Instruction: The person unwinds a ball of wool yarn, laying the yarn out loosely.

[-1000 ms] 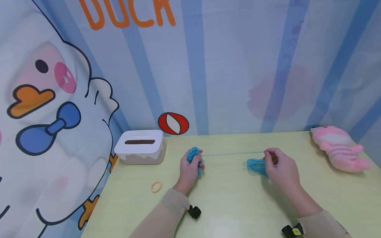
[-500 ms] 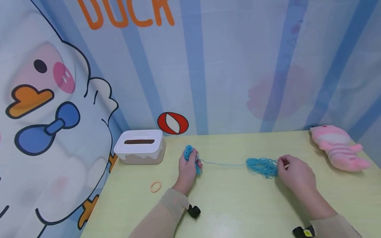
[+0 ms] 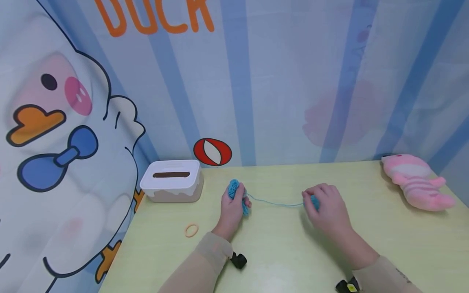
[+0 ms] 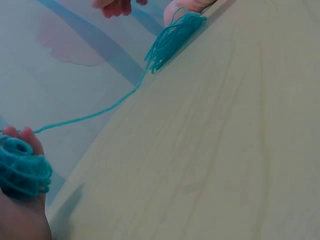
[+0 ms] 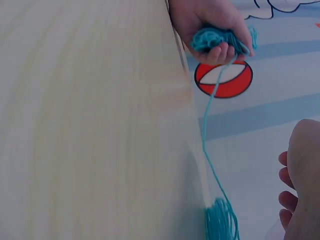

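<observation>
My left hand [image 3: 231, 209] grips a wound bundle of blue yarn [image 3: 233, 188], its fingers and thumb curled round it. One slack strand [image 3: 272, 202] runs from that bundle to a loose skein of blue yarn [image 3: 314, 202] on the table. Over the skein hovers my right hand [image 3: 327, 207], hiding most of it in the head view. The right wrist view shows the right hand's fingers [image 5: 286, 177] bent and apart from both the strand and the skein [image 5: 220, 220]. In the left wrist view the skein [image 4: 172, 42] lies on the tabletop below the right fingertips.
A white and beige tissue box [image 3: 172, 181] stands at the table's back left. Nearer lies a small peach-coloured ring [image 3: 191, 230]. A pink plush toy [image 3: 417, 183] lies at the back right. A printed curtain [image 3: 278, 81] hangs behind the table [image 3: 271, 252].
My right hand pulled back to the right, dropping from the strand, then came left over the skein. The strand went from taut to slack. My left hand stayed nearly still, gripping its bundle.
</observation>
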Tool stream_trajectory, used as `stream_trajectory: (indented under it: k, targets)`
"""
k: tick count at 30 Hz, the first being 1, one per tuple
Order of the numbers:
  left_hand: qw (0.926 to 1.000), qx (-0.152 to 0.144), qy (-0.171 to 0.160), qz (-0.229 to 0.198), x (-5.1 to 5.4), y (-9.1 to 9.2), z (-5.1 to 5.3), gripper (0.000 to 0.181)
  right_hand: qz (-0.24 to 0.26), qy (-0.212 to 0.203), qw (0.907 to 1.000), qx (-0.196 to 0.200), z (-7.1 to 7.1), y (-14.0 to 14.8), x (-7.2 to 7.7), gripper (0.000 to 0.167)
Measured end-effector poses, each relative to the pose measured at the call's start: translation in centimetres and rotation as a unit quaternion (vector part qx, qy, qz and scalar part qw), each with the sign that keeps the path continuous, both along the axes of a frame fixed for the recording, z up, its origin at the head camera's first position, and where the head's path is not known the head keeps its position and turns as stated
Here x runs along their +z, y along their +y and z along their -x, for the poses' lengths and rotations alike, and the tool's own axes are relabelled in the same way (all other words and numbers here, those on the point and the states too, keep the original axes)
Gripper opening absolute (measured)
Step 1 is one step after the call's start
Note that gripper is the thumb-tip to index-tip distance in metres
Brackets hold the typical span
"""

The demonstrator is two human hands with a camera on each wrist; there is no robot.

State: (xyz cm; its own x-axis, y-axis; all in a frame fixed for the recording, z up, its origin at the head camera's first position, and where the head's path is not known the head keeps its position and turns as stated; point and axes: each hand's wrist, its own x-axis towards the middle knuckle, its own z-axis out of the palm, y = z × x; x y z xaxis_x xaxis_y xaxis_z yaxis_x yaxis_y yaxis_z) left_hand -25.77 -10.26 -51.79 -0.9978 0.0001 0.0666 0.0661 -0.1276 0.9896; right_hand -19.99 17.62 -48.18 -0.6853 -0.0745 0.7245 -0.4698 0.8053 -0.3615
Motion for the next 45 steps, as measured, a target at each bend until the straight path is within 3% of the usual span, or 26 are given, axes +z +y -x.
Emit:
stream_trajectory:
  k: [3,5,8,12,16,18,21,26,31,35,39,45]
  targets:
    - [1.0000,-0.005,0.000,-0.007,0.0,0.1,0.0,0.033,-0.021,0.019,0.9993,0.024,0.2,-2.4,0.0,0.012]
    - [0.9999,-0.008,0.002,-0.008,0.0,0.1,0.0,0.035,-0.031,0.001,0.9989,0.034,0.2,-3.9,0.0,0.013]
    - [0.9999,-0.013,0.006,-0.006,0.1,0.1,-0.1,0.036,-0.039,-0.073,0.9947,0.061,0.4,-5.8,0.1,0.015]
    - [0.9994,-0.029,0.017,-0.002,0.2,0.1,-0.3,0.032,-0.043,-0.192,0.9744,0.109,0.8,-8.0,-0.1,0.041]
    - [0.9989,-0.040,0.024,0.001,0.6,0.2,-0.5,0.029,-0.037,-0.266,0.9539,0.134,1.2,-9.6,-0.3,0.049]
    - [0.9989,-0.040,0.024,0.002,0.7,0.3,-0.6,0.030,-0.034,-0.285,0.9490,0.130,1.3,-10.0,-0.3,0.046]
    - [0.9989,-0.041,0.022,-0.003,0.8,0.4,-0.6,0.030,-0.032,-0.289,0.9506,0.108,1.2,-10.3,-0.2,0.035]
    - [0.9993,-0.036,0.012,-0.003,0.6,0.4,-0.3,0.026,-0.004,-0.261,0.9627,0.072,1.0,-9.7,0.5,0.020]
    - [0.9993,-0.036,0.000,0.005,0.4,0.1,-0.3,0.033,0.042,-0.239,0.9679,0.064,1.1,-8.3,1.5,0.018]
    - [0.9986,-0.043,0.018,0.024,0.1,-0.1,-0.3,0.048,0.063,-0.222,0.9711,0.062,1.0,-6.9,2.1,0.018]
    - [0.9974,-0.054,0.038,0.027,0.1,-0.1,-0.2,0.041,0.081,-0.203,0.9742,0.055,0.5,-5.4,2.7,0.017]
    - [0.9975,-0.052,0.034,0.033,0.1,0.0,-0.1,0.031,0.113,-0.161,0.9800,0.032,-0.1,-2.8,2.9,0.017]
